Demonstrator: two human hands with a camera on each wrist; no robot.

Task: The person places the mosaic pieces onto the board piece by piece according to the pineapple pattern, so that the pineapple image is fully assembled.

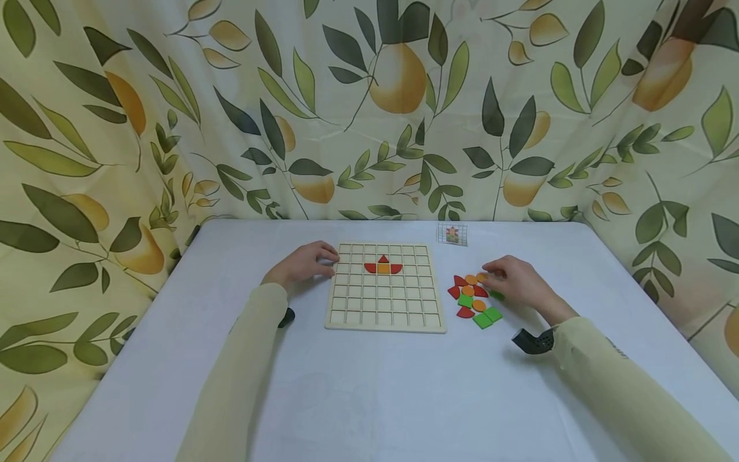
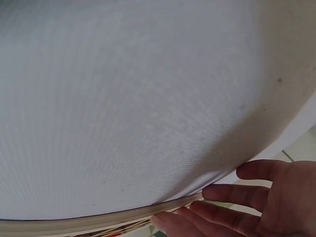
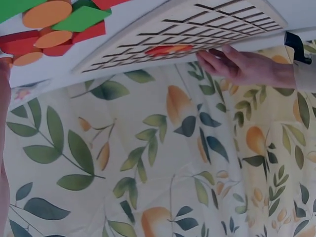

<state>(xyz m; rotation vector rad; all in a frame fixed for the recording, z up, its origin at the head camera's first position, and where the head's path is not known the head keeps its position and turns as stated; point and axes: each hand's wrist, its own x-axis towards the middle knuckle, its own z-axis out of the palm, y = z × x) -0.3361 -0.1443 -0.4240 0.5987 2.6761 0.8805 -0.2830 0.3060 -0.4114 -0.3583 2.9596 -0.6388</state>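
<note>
At centre frame, the left hand (image 1: 303, 264) rests relaxed fingers on the grid board's (image 1: 385, 317) left edge. Right of the board, the right hand (image 1: 514, 280) pinches an orange disc (image 1: 482, 277) atop the loose pieces (image 1: 475, 300).

No words, numbers, brands or labels can be read anywhere. The only printed item is a small card (image 1: 453, 234) lying on the table (image 1: 369, 385) at about one o'clock from the wooden grid board (image 1: 385, 287); it bears a coloured picture on a grid, too small to show any lettering.
</note>
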